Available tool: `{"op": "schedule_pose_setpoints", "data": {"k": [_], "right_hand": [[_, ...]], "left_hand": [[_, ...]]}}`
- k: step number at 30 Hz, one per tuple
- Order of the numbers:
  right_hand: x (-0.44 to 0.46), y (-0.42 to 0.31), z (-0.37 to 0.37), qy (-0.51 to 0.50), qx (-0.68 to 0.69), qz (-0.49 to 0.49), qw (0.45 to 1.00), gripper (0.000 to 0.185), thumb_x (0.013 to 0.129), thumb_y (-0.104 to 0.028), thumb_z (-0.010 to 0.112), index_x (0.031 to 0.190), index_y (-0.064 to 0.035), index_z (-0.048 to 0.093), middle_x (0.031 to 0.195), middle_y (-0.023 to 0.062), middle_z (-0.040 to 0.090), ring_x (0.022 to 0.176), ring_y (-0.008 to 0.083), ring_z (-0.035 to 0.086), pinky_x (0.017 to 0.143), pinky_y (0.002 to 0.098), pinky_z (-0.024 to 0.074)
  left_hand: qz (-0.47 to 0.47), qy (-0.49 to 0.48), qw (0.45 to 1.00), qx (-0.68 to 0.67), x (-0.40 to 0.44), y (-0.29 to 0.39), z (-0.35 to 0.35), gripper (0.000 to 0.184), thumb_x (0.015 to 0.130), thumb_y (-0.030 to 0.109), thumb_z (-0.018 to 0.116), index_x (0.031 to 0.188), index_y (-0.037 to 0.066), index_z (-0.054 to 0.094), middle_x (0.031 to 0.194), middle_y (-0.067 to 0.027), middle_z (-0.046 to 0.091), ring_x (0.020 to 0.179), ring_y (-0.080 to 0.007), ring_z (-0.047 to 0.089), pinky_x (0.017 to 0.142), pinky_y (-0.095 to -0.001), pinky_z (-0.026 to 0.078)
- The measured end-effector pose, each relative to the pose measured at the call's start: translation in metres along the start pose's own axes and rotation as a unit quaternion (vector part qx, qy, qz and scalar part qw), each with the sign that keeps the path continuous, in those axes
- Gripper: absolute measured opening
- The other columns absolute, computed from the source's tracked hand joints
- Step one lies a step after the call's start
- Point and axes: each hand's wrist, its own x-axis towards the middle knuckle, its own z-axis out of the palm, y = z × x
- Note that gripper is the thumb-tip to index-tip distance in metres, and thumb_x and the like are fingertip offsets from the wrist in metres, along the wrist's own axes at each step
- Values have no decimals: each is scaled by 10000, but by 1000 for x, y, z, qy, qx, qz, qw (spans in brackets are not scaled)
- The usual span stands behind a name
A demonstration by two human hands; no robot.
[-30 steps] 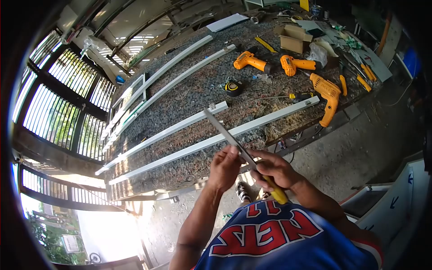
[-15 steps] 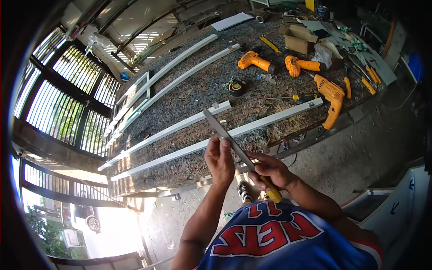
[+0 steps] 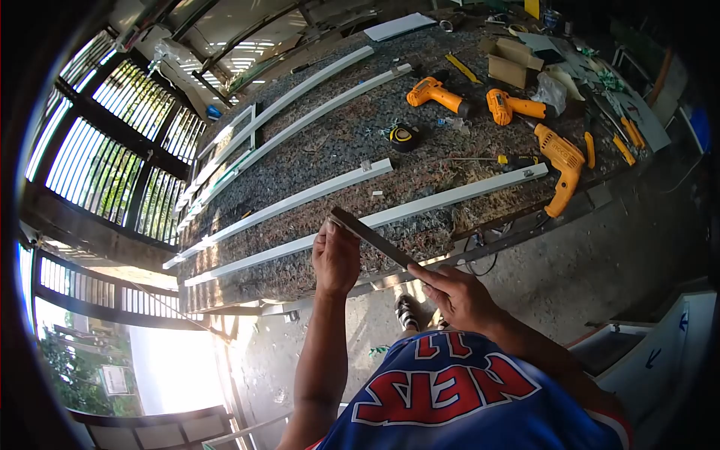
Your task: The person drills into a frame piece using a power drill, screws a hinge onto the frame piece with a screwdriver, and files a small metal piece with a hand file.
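A flat grey metal file [image 3: 375, 241] slants across in front of my body. Its far end is pinched between the thumb and fingers of my left hand [image 3: 336, 260]. At the near end, my right hand [image 3: 459, 298] is closed around the file, index finger stretched along it, and covers the handle. Just beyond the file on the worktable lies a long white metal profile [image 3: 442, 201]. A second white profile [image 3: 300, 206] lies roughly parallel, farther back.
On the rough carpeted worktable [image 3: 322, 146] are a corded orange drill [image 3: 564, 161], two orange cordless drills [image 3: 439, 96], a tape measure [image 3: 403, 137], a screwdriver [image 3: 517, 160] and a cardboard box [image 3: 514, 62]. More white strips [image 3: 300, 82] lie at the left back.
My left hand has moved left and down, to the file's far end. The file's tip is lower, and its yellow handle, visible before, is now hidden by my right hand.
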Motion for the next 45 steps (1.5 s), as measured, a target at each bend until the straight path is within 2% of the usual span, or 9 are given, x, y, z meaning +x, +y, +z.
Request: {"op": "schedule_pose_setpoints", "data": {"k": [3,4,7,16,21,23,26,38,45], "right_hand": [[-7,-3,4,-24,-41,23,999,640,930,-17,648,1526,-192,494,867,121,583,703,290,630,625,415,531],[-10,2,7,-22,-58,23,998,651,920,-23,652,1526,-199,493,874,122,578,704,304,639,622,427,539],[-12,6,11,-48,-92,38,994,650,913,-20,653,1521,-190,498,871,123,581,705,312,642,624,423,546],[4,10,24,-15,-76,-17,997,693,859,-6,660,1510,-190,506,951,146,596,710,318,666,624,404,581],[48,26,19,77,-66,26,995,544,965,-18,613,1488,-145,533,965,178,644,751,342,656,668,439,538],[61,35,4,107,-82,66,989,543,967,-31,619,1490,-149,533,966,180,642,744,346,639,660,440,523],[49,10,0,53,-75,14,996,579,949,-49,638,1503,-171,518,931,152,624,700,325,634,628,428,537],[29,27,47,29,-110,-41,993,750,814,-9,707,1501,-247,518,983,106,615,755,314,678,655,415,594],[48,29,40,80,-69,-56,993,684,859,-9,692,1491,-216,532,917,86,613,733,276,659,629,416,566]], "left_hand": [[-44,-55,993,98,-1,1,-19,317,1089,282,516,1214,22,647,1133,-61,684,1077,-170,627,999,-337,467],[-41,31,984,169,-8,5,9,311,1075,311,569,1093,27,696,944,-3,684,820,-69,585,748,-240,478],[-68,75,961,259,-14,12,15,329,1058,335,603,1048,28,719,862,9,671,768,-57,565,712,-226,454],[23,60,887,457,-19,26,18,350,1029,280,644,999,-59,727,882,-117,751,817,-167,676,780,-331,526],[14,-91,741,665,-50,8,47,300,1018,261,646,1007,-28,725,834,-141,719,781,-238,680,762,-350,519],[-47,1,896,442,-51,3,26,345,1037,296,631,1019,-34,731,870,-92,737,831,-189,689,808,-330,536],[-96,77,964,236,-40,5,8,377,1041,331,628,1066,-34,718,995,-98,726,942,-172,676,909,-336,539],[-101,104,944,297,-30,3,11,359,1066,297,577,1154,-40,662,1061,-125,706,974,-218,666,964,-399,528],[-148,142,973,103,-35,-13,45,309,1065,260,578,926,-1,668,864,-68,653,839,-179,619,880,-351,514]]}}
